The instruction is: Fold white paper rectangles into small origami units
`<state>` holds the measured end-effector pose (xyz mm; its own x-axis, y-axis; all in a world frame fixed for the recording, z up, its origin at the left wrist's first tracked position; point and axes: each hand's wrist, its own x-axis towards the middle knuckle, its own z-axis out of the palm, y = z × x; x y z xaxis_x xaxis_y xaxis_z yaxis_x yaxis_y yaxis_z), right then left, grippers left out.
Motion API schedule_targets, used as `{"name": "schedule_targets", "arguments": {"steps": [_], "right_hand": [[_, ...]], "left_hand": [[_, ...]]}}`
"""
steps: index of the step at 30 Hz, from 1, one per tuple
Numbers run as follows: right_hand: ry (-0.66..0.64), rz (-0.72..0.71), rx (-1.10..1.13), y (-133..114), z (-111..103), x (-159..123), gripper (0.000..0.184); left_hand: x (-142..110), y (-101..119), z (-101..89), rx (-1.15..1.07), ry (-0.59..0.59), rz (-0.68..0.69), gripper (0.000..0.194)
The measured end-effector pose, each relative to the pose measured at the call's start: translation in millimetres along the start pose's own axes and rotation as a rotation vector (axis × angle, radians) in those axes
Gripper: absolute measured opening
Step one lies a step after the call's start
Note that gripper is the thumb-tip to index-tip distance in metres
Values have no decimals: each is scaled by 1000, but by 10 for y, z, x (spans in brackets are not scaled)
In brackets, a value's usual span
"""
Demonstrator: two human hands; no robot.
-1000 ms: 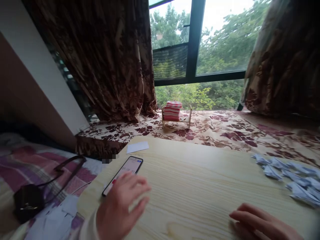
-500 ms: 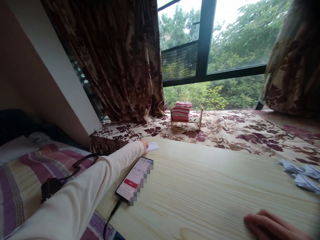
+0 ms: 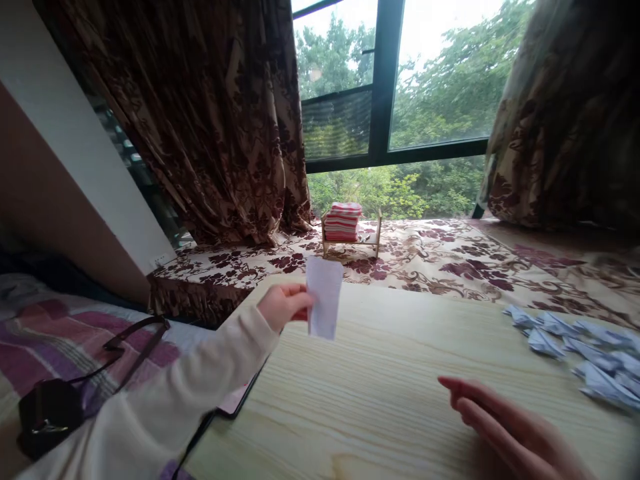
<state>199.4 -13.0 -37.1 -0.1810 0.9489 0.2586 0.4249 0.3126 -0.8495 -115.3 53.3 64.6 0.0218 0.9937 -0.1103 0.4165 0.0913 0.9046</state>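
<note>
My left hand pinches a small rectangular sheet of white paper by its left edge, holding it upright above the far left part of the wooden table. At the lower right, my right hand hovers over the tabletop, fingers stretched out and holding nothing. Several folded white paper pieces lie in a loose group on the right side of the table, beyond my right hand. A phone at the left table edge is mostly covered by my left sleeve.
Past the table, a small wooden rack holding a stack of red-and-white striped cloths stands on a flower-patterned ledge before the window. A black bag with a strap lies on the bed at the left. A cable runs from the phone.
My left hand has lifted the paper from the table's far left corner and brought it rightward. My right hand has moved inward and up. The view has turned right, showing more folded papers.
</note>
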Motion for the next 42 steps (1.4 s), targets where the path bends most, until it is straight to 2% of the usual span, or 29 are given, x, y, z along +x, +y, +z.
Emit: {"name": "schedule_targets", "arguments": {"steps": [1,3,4,6,7,9,11,13,16,21,25,29,32,37,42], "right_hand": [[-48,31,108,-151,12,42,38],[-26,79,281,-414,76,113,45],[-44,80,347,-508,123,137,46],[-117,92,458,-600,229,153,40],[-159,115,520,-601,279,145,35],[-177,169,591,-548,355,109,31],[-178,203,620,-477,391,68,32],[-170,215,620,-436,395,46,32],[-151,227,608,-464,378,27,31],[-241,154,709,-587,405,-139,29],[-118,117,735,-571,466,-351,26],[-23,126,708,-472,506,-435,26],[-14,113,711,-441,522,-433,30],[-23,76,714,-456,536,-476,31],[48,27,750,-410,558,-535,36]], "left_hand": [[-164,1,195,-81,-51,2,32],[-458,-47,589,-252,-164,-19,37],[-573,-85,768,-500,-244,-82,36],[-723,-162,1055,-767,-334,-175,36],[-760,-195,1158,-835,-347,-193,38],[-784,-251,1285,-852,-302,-165,41],[-776,-298,1327,-779,-214,-99,42],[-772,-336,1316,-703,-175,-57,41],[-810,-350,1262,-674,-201,-69,45],[-989,-293,1207,-628,-242,-17,37],[-1111,-356,1246,-582,-282,-39,37],[-1107,-475,1328,-590,-228,-10,35],[-1102,-497,1362,-590,-203,32,36],[-1180,-459,1384,-584,-228,105,35],[-1191,-538,1435,-581,-271,110,36]]}}
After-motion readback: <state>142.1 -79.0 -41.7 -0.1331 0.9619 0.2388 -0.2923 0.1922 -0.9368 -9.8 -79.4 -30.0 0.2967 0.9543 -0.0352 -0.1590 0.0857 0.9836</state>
